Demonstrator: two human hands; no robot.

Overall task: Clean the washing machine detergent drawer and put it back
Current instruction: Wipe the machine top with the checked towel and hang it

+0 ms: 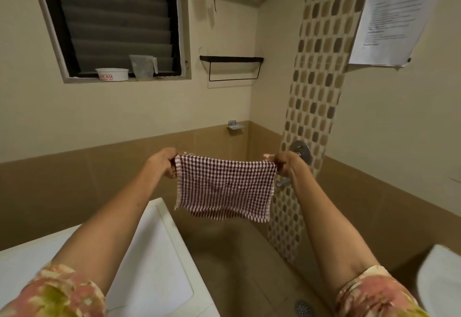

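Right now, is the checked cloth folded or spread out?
Spread out: the checked cloth hangs flat, stretched between the left hand and right hand by its top corners.

You have one wide-angle head view, looking forward and slightly down over your outstretched arms, near the white washing machine top [154,254], facing the beige tiled corner wall [124,117].

Legible text: one item. A shallow round white plastic tub [112,74] on the window sill, upper left of the frame, carries red capital lettering on its side wall, partly cut off at the left; visible letters read "HUBH". A smaller red line beneath is too small to read.

A white printed paper sheet [391,17] on the wall, upper right of the frame, shows dark heading and body lines, blurred and unreadable.
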